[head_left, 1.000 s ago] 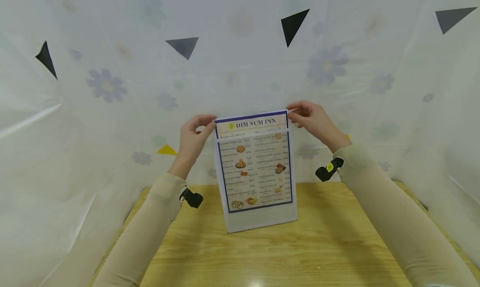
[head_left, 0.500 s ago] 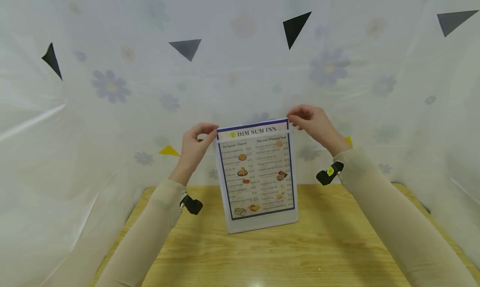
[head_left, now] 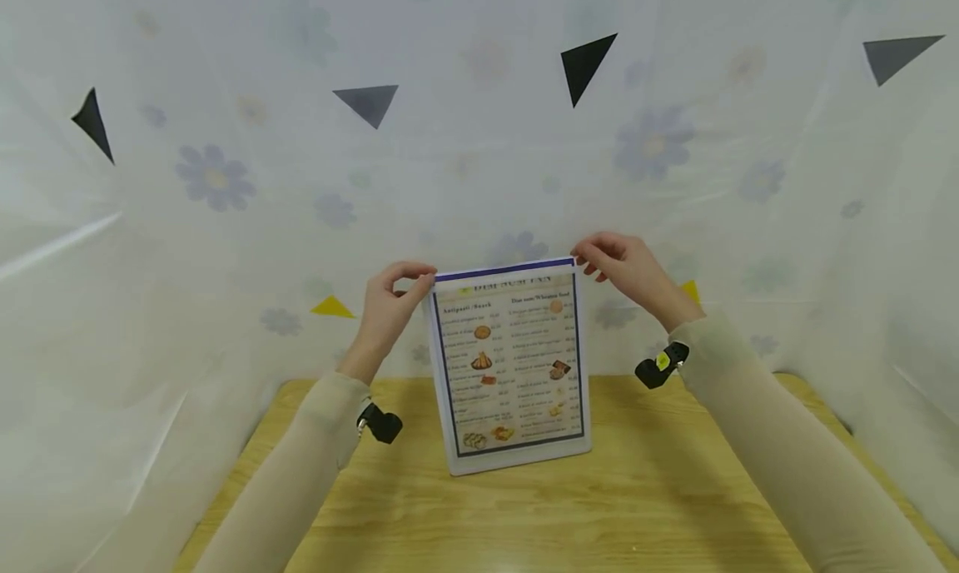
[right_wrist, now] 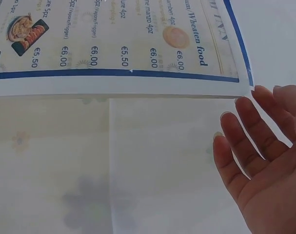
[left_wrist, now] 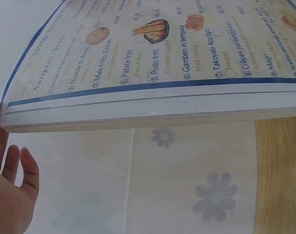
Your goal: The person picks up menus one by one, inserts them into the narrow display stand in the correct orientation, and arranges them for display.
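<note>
Both hands are up at the top of the menu (head_left: 511, 365). Left hand (head_left: 385, 311) has its thumb and fingertips pinching the top left corner, and right hand (head_left: 628, 269) is doing the same at the top right corner with its fingers curled over the edge. In the wrist views the other fingers (right_wrist: 245, 146) look pretty relaxed and spread out beside the sheet. That menu sits in a clear stand (head_left: 517, 460), upright and tipped back a little, near the far edge of the wooden table (head_left: 637, 506), roughly in the middle. Behind it hangs a white flowery sheet (head_left: 225, 223) with dark triangles (head_left: 584, 61) stuck on it.
</note>
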